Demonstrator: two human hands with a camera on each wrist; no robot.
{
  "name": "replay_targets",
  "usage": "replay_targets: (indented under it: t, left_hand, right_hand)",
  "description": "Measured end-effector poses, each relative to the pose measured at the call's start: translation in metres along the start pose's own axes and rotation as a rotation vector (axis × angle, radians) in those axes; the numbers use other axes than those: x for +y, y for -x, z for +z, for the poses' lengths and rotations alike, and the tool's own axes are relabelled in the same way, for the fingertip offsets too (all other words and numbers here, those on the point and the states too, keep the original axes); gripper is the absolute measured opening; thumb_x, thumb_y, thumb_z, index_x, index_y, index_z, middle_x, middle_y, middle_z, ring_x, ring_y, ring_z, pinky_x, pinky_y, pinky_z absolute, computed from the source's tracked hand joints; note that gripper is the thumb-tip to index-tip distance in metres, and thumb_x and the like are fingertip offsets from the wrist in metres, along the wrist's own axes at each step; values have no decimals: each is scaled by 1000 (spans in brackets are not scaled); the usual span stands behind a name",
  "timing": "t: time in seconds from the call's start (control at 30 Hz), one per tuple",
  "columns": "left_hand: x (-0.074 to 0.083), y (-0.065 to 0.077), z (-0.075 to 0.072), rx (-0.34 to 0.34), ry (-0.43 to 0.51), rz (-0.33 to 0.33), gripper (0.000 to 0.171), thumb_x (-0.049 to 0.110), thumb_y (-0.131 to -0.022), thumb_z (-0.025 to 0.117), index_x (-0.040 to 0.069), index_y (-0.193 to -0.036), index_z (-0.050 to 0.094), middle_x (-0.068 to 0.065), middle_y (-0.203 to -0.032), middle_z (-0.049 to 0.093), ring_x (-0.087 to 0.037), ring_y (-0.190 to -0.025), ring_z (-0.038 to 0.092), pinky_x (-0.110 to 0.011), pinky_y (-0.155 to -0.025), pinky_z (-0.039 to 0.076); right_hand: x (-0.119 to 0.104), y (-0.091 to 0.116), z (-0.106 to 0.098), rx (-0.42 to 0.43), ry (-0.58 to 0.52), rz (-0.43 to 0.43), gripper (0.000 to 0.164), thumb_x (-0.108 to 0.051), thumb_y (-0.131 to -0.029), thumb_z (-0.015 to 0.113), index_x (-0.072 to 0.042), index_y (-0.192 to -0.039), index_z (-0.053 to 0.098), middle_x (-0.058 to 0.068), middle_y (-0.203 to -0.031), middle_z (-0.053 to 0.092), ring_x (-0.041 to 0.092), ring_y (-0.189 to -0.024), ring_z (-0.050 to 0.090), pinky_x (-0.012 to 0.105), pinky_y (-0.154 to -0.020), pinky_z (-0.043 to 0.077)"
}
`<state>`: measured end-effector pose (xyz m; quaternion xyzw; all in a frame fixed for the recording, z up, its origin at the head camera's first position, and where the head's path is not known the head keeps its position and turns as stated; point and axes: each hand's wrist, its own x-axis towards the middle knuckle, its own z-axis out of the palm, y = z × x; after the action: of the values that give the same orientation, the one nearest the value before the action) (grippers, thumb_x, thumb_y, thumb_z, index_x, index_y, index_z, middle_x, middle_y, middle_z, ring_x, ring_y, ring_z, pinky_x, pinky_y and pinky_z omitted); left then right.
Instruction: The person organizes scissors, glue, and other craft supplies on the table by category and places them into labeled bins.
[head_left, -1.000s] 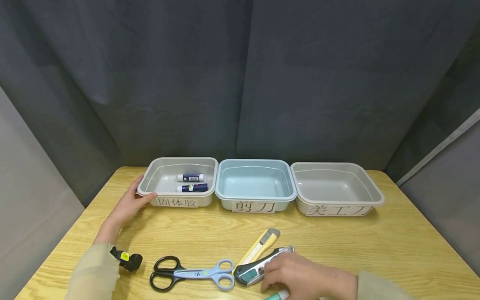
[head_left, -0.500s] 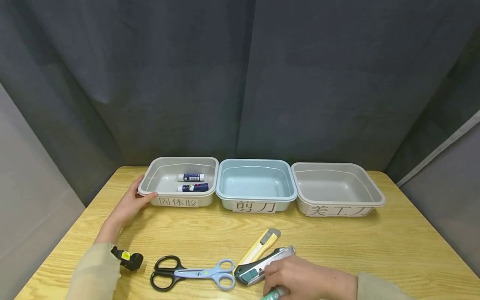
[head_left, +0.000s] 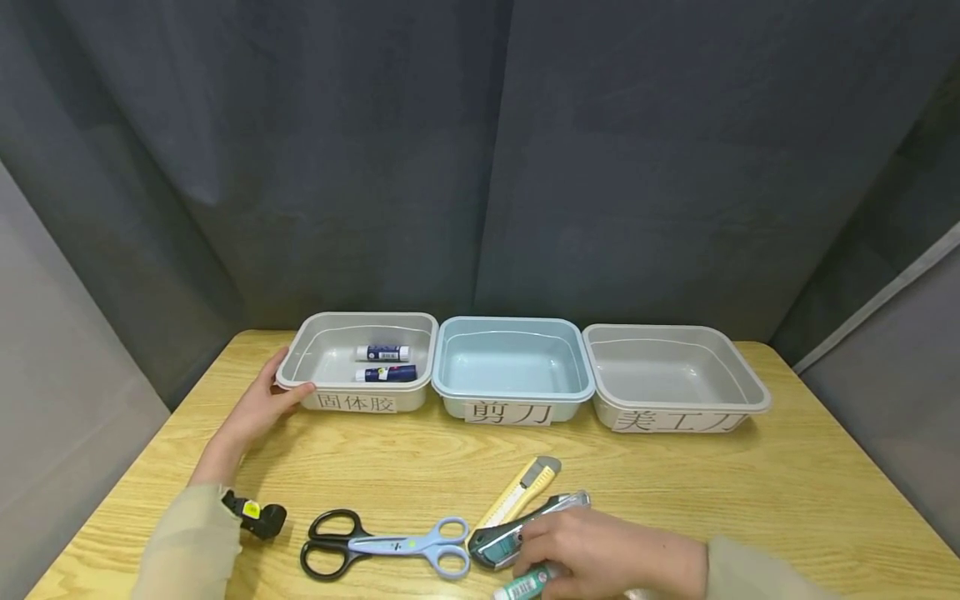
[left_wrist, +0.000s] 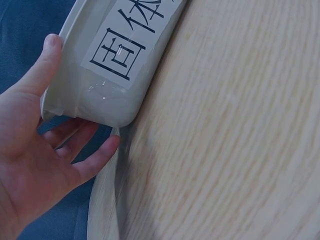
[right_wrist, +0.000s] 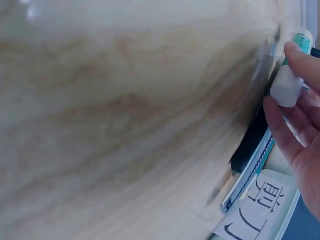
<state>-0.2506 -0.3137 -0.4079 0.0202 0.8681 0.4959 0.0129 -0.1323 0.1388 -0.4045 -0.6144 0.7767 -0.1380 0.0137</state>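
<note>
My left hand (head_left: 258, 408) grips the near left corner of the left grey bin (head_left: 318, 367), thumb on the rim and fingers round its side. In the left wrist view the thumb (left_wrist: 47, 60) presses the rim beside the paper label. Two dark blue glue sticks (head_left: 386, 373) lie inside that bin. At the front of the table my right hand (head_left: 577, 550) pinches a green and white glue stick (head_left: 525, 583) between thumb and fingers; its white end (right_wrist: 286, 87) shows in the right wrist view. Partly behind this hand lies a dark green utility knife (head_left: 498, 546).
A blue bin (head_left: 513, 393) and another grey bin (head_left: 675, 404) stand in the same row, each with a paper label. A yellow utility knife (head_left: 517, 496) lies beside the green one. To the left are scissors with black handles (head_left: 330, 546) and light blue scissors (head_left: 405, 546).
My right hand has shifted slightly left with the green and white glue stick, and more of the stick now shows. The left hand keeps its hold on the bin.
</note>
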Motion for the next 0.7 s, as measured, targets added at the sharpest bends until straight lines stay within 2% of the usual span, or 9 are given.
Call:
replay_targets:
  t: [0.1, 0.3, 0.43, 0.53, 0.7]
  left_hand:
    - [0, 0, 0, -1, 6, 3, 90, 40, -86, 60, 15, -147, -1, -24, -145, 19, -32, -120, 34, -31, -87, 44]
    - [-1, 0, 0, -6, 19, 7, 90, 39, -86, 59, 15, -147, -2, -24, -144, 18, -33, -120, 33, -43, -92, 42]
    - [-2, -1, 0, -5, 32, 13, 89, 38, -86, 59, 15, -147, -2, -24, -144, 18, -33, -120, 33, -46, -93, 41]
    - [-3, -1, 1, -2, 27, 16, 89, 39, -86, 59, 15, -147, -2, -24, -144, 18, -33, -120, 34, -44, -92, 42]
    - [-3, -1, 1, 3, 30, 14, 89, 38, -86, 60, 14, -147, -1, -24, -144, 20, -33, -119, 34, -37, -89, 44]
  right_hand:
    - [2, -3, -4, -22, -8, 8, 25, -30, -78, 69, -23, -101, 64, -14, -91, 56, -10, -79, 44, 0, -68, 32]
    - [6, -10, -16, -76, -30, 37, 27, -36, -82, 64, -22, -104, 63, -13, -93, 57, -9, -80, 46, 3, -71, 37]
    - [10, -15, -21, -56, 1, 38, 26, -33, -83, 65, -20, -105, 63, -13, -89, 56, -8, -75, 43, 1, -67, 33]
    - [14, -18, -24, -21, 40, 36, 28, -32, -82, 65, -20, -107, 63, -13, -90, 58, -6, -77, 46, 2, -69, 34]
    - [22, -26, -30, 18, 43, 44, 28, -29, -82, 67, -18, -107, 63, -11, -93, 61, -4, -81, 51, 7, -73, 39]
